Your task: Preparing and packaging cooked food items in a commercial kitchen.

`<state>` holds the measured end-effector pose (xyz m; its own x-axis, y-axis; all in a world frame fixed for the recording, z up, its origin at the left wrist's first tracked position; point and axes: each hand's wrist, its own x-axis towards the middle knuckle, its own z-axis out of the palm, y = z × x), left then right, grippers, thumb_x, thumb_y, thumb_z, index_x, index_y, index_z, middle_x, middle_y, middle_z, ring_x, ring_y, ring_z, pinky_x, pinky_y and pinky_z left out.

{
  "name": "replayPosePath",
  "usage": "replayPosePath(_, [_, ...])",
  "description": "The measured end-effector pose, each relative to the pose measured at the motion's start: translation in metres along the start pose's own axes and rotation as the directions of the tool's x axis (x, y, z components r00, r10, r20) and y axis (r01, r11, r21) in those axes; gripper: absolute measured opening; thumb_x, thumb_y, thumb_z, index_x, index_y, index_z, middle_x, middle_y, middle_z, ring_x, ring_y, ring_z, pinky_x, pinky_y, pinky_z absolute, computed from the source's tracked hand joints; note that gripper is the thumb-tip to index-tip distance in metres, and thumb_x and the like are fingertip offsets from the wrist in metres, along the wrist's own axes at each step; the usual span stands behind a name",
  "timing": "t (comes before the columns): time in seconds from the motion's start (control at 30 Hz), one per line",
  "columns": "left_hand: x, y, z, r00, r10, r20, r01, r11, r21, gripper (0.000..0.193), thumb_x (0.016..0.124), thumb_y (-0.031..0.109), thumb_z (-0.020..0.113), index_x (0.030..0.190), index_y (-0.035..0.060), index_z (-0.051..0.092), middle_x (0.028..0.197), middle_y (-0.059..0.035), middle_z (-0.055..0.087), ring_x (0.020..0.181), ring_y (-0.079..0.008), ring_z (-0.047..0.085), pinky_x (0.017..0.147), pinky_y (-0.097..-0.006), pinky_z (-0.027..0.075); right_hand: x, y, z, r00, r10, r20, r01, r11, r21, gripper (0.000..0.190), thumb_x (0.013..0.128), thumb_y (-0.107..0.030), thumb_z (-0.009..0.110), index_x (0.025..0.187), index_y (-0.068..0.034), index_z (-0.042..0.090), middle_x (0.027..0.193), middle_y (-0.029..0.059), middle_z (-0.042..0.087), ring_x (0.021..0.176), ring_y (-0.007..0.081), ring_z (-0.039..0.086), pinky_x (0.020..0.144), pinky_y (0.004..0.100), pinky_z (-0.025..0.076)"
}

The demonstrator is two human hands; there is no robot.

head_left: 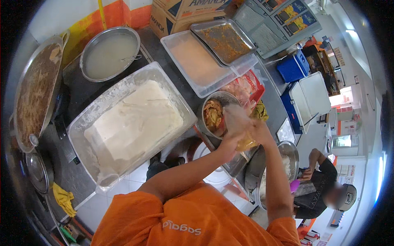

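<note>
My left hand and my right hand both grip a clear plastic bag, which looks blurred. Something yellowish shows in its lower part, between my hands. Part of the bag hangs over a round metal pot, covering the pot's right side. Inside the pot lie pieces of meat in a reddish-brown coating. Just beyond, a red and clear plastic bag with pale contents rests against the pot.
Left stands a large tub of white flour-like powder. Behind it are a metal basin of cloudy liquid, a plastic bin and a stained metal tray. A wide pan sits far left. At right, a person works beside a rice-filled pot.
</note>
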<state>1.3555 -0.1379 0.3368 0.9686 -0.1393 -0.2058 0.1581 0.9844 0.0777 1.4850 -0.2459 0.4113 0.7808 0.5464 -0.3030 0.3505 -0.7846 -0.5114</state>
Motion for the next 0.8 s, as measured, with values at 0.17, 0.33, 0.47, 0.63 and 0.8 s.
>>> replayPosePath(0.17, [-0.017, -0.007, 0.011, 0.984, -0.04, -0.175, 0.058, 0.994, 0.095, 0.048, 0.097, 0.019, 0.063, 0.138, 0.0128, 0.038, 0.128, -0.0075, 0.055, 0.112, -0.0258, 0.063, 0.088, -0.0451, 0.059, 0.014, -0.01, -0.006, 0.99, -0.129, 0.052, 0.128, 0.991, 0.033, 0.042, 0.091, -0.038, 0.062, 0.109, 0.0, 0.066, 0.089, 0.0194, 0.069, 0.084, 0.0339, 0.066, 0.079, 0.0402, 0.051])
replayPosePath(0.33, [-0.013, -0.011, -0.005, 0.983, -0.045, -0.179, 0.075, 0.983, 0.166, 0.051, 0.095, 0.013, 0.064, 0.137, 0.0115, 0.036, 0.13, -0.0108, 0.053, 0.113, -0.0265, 0.062, 0.086, -0.0407, 0.062, 0.025, -0.003, 0.0, 0.99, -0.131, 0.052, 0.136, 0.984, -0.112, 0.052, 0.089, -0.044, 0.064, 0.115, 0.001, 0.065, 0.087, 0.0168, 0.069, 0.078, 0.0301, 0.065, 0.077, 0.0382, 0.051])
replayPosePath(0.47, [-0.009, -0.021, -0.013, 0.98, -0.049, -0.194, 0.093, 0.97, 0.225, 0.049, 0.096, 0.012, 0.063, 0.137, 0.0102, 0.035, 0.131, -0.0127, 0.051, 0.113, -0.0285, 0.062, 0.089, -0.0437, 0.061, 0.056, 0.026, 0.001, 0.954, 0.051, 0.295, -0.118, 0.97, 0.213, 0.048, 0.083, -0.043, 0.071, 0.101, 0.001, 0.071, 0.085, 0.0087, 0.07, 0.073, 0.0186, 0.062, 0.071, 0.0337, 0.05])
replayPosePath(0.63, [-0.012, -0.017, -0.021, 0.966, -0.02, -0.258, 0.078, 0.973, 0.218, 0.048, 0.097, 0.011, 0.061, 0.137, 0.0093, 0.034, 0.132, -0.0149, 0.051, 0.115, -0.0304, 0.061, 0.094, -0.0459, 0.058, 0.067, 0.012, 0.018, 0.933, -0.003, 0.359, -0.129, 0.93, 0.344, 0.036, 0.081, -0.035, 0.078, 0.094, -0.002, 0.074, 0.081, 0.0039, 0.07, 0.072, 0.0136, 0.061, 0.068, 0.0315, 0.049])
replayPosePath(0.8, [-0.02, -0.001, -0.012, 0.958, -0.091, -0.272, 0.152, 0.965, 0.213, 0.048, 0.097, 0.011, 0.06, 0.138, 0.0085, 0.035, 0.129, -0.0139, 0.054, 0.111, -0.0273, 0.062, 0.094, -0.0421, 0.057, 0.05, -0.011, 0.021, 0.941, 0.147, 0.306, -0.212, 0.959, 0.19, 0.032, 0.087, -0.031, 0.075, 0.098, -0.001, 0.073, 0.084, 0.0047, 0.07, 0.076, 0.0137, 0.062, 0.074, 0.0309, 0.05])
